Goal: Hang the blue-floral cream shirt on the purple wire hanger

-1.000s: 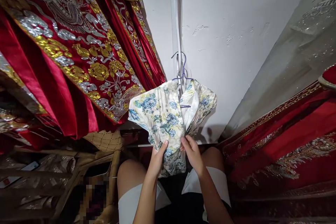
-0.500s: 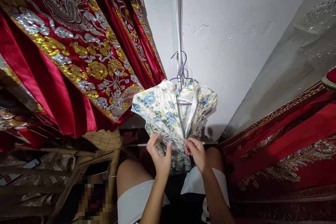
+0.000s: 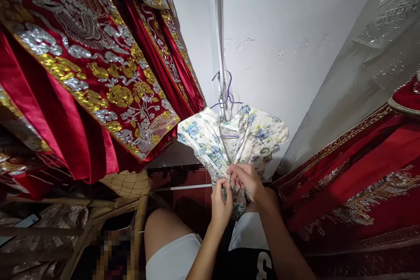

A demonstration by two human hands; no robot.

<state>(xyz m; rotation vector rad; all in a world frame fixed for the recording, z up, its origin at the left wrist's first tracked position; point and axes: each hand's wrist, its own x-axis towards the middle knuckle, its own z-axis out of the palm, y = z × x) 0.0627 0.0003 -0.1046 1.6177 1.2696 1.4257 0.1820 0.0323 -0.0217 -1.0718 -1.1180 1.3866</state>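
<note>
A white short-sleeved garment with blue flowers (image 3: 210, 142), seemingly a blouse or dress, hangs in front of me on a purple hanger (image 3: 229, 92). Its front is open in a V at the neck. Just under that V, my right hand (image 3: 250, 181) pinches the front edge between thumb and fingers. My left hand (image 3: 222, 204) is close beside and slightly lower, its fingertips also pinched on the cloth of the front. The fingers hide exactly what small part lies between them. Below my hands the garment falls between my knees.
Red costumes with gold and silver sequins (image 3: 131, 92) hang on the left, and another red embroidered cloth (image 3: 361, 183) is on the right. A white vertical strip (image 3: 216, 22) runs down the wall behind the hanger. A bamboo frame (image 3: 141, 214) stands at lower left.
My left hand has moved right and closed onto the front edge beside my right hand. The garment's right side has spread out to the right. The view has shifted slightly.
</note>
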